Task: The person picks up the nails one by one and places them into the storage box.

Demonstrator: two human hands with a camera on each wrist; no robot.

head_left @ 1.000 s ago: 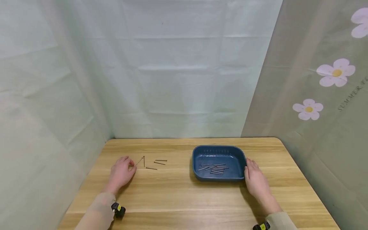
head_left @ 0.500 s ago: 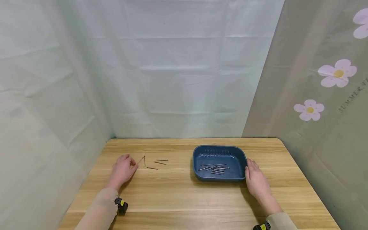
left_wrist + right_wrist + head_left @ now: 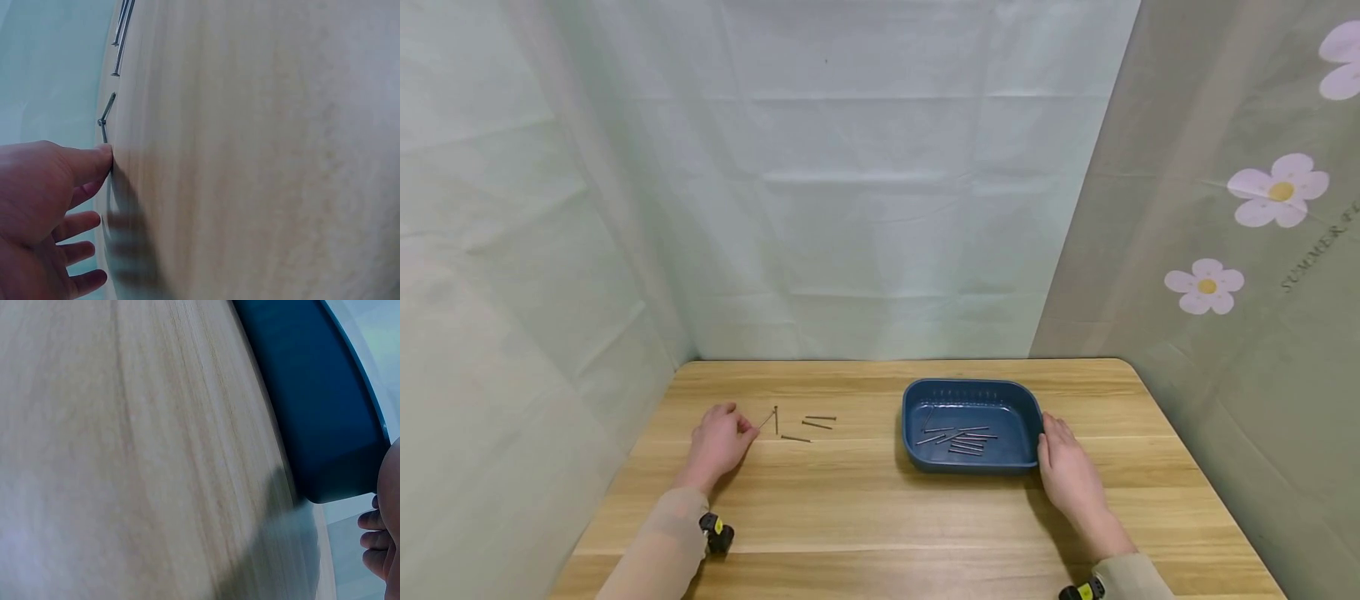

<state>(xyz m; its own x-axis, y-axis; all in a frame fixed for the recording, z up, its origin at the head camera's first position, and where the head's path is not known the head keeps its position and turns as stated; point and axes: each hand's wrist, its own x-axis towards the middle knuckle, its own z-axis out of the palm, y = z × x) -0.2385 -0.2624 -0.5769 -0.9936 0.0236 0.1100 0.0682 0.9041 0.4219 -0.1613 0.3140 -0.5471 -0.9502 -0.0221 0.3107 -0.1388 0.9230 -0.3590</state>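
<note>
On the left of the table, my left hand [image 3: 718,442] pinches the end of a slanting nail [image 3: 767,419] between thumb and index finger. The other end of that nail meets a second nail [image 3: 777,422], as the left wrist view also shows with the thumb [image 3: 94,162] right at the pinched nail [image 3: 105,134]. My right hand [image 3: 1069,467] lies against the right side of a blue rectangular tray [image 3: 977,469], fingers extended along its wall. Inside the tray lie several nails [image 3: 970,439], mostly toward its front.
Between left hand and tray lie three more loose nails, one nearer nail [image 3: 795,438] and a pair of nails [image 3: 820,417] behind it. The wooden table [image 3: 850,517] ends at a hanging cloth [image 3: 880,250] at the back, with cloth on both sides too.
My left hand has shifted slightly to the right, its fingertips now a little further along the slanting nail. The right hand and the tray stay where they were.
</note>
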